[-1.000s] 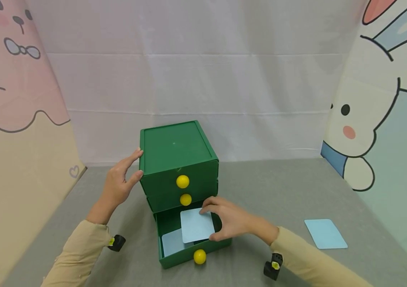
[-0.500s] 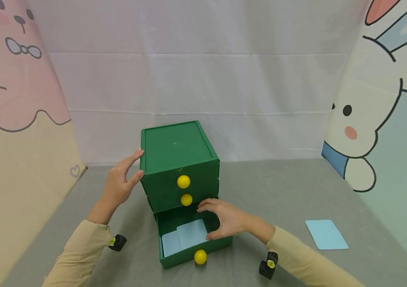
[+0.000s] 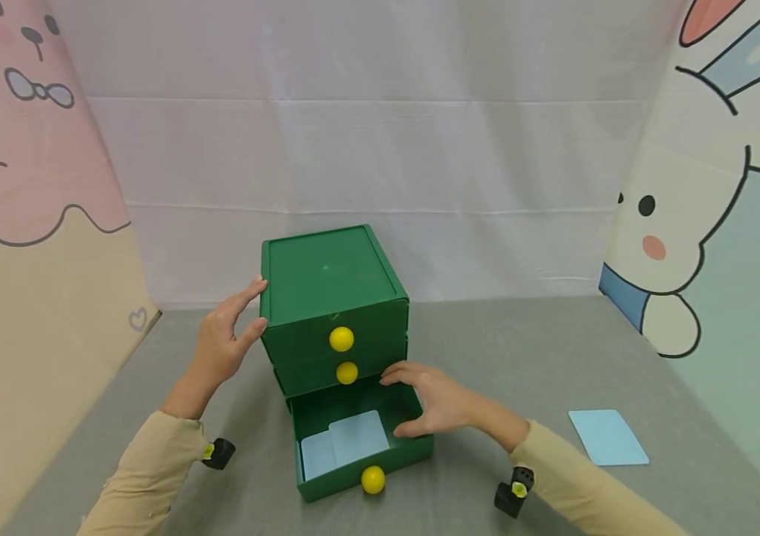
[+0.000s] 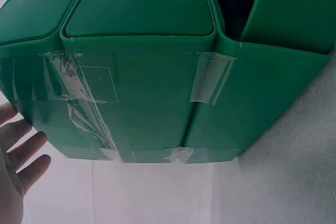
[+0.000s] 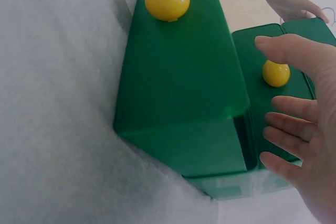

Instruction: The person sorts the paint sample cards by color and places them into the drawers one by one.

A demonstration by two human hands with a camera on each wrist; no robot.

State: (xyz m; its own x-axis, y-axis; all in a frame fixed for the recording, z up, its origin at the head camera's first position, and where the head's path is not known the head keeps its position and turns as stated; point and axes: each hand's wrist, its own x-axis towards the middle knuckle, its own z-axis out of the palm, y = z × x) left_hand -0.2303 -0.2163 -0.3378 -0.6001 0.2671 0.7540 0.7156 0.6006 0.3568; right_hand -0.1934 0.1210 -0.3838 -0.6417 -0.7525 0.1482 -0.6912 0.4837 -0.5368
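Note:
A green drawer cabinet (image 3: 326,275) with yellow ball knobs stands on the grey cloth, its bottom drawer (image 3: 336,482) pulled out. Inside that drawer lie two light blue square cards, one card (image 3: 359,436) overlapping the other card (image 3: 317,455). My left hand (image 3: 222,339) rests with spread fingers against the cabinet's left side near the top. Over the right part of the drawer hovers my right hand (image 3: 440,402), thumb and fingers apart, holding nothing. In the right wrist view its fingers (image 5: 289,135) are loosely extended beside the drawer.
Another light blue card (image 3: 609,437) lies on the grey cloth at the right. A white curtain (image 3: 380,164) hangs behind, with printed cartoon panels at both sides. Clear tape (image 4: 212,77) joins the cabinet's side sections.
My right hand let go of a card, which now lies overlapping the other one in the drawer. The hand then moved slightly up and right. My left hand stayed put.

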